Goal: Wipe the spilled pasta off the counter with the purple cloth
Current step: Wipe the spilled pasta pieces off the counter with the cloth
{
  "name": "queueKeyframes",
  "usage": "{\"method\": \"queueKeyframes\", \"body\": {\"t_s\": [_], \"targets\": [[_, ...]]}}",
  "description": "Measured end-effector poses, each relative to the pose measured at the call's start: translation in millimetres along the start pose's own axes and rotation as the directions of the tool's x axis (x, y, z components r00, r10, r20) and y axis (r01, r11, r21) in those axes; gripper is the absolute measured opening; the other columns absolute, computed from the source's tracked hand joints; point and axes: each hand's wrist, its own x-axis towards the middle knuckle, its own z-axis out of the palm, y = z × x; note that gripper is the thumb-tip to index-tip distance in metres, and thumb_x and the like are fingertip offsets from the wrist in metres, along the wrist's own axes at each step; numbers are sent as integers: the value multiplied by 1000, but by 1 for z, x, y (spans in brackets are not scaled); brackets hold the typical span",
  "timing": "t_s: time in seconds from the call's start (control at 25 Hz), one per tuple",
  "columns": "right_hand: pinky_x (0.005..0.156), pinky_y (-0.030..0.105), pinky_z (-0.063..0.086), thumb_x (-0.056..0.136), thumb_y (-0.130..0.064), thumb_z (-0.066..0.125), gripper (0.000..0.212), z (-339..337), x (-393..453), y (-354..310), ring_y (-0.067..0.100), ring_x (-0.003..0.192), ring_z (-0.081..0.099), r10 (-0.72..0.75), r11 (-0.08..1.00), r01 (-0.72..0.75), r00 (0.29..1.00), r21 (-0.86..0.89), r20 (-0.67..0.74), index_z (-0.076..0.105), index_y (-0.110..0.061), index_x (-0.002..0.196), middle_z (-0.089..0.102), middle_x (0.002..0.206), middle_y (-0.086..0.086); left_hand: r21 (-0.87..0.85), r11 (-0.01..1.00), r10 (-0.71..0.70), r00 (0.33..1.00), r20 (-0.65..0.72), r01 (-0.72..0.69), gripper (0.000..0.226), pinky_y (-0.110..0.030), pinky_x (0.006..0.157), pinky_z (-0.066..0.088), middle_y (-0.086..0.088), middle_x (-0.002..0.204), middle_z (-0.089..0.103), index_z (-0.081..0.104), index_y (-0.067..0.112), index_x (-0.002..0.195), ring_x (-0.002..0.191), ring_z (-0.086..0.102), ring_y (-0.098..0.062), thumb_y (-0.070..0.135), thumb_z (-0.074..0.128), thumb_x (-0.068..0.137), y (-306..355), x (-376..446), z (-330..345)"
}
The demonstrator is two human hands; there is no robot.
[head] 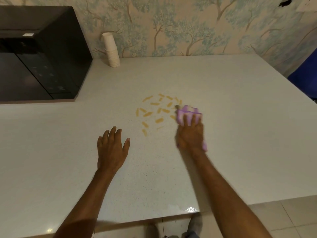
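Several yellow pasta pieces (158, 109) lie scattered on the pale speckled counter (231, 103), in its middle. My right hand (191, 134) presses the purple cloth (187, 113) flat on the counter at the right edge of the spill, fingers spread over it; a bit of cloth also sticks out by my wrist. The cloth touches the nearest pasta pieces. My left hand (112, 148) rests palm down on the counter, left of and below the pasta, fingers apart and holding nothing.
A black microwave (37, 55) stands at the back left. A stack of paper cups (111, 50) stands upside down against the wallpapered wall. The counter's front edge runs just below my forearms, with tiled floor beyond. Something blue (307, 74) sits past the right edge.
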Motion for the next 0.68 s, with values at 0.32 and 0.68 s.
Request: {"method": "queueKeyframes", "body": {"t_s": [0.32,0.68], "targets": [[113,59,43,99,-33,36,55,8,-63,-11,46,146,42,-355,932,357,934,-67,42,60,-15,144,53,153,19,3,1000,1,1000,-7,-1,62,-58,122,24,-15,161,40,45,10,150,150,33,-38,49,43,102,-3,1,1],[120,62,28,96,-37,16,66,-8,69,27,47,151,24,61,995,-60,998,-80,9,33,-25,159,25,165,23,6,1000,-4,1000,-10,5,69,-59,121,25,-15,160,41,46,10,149,149,34,-38,55,32,98,-2,1,3]]}}
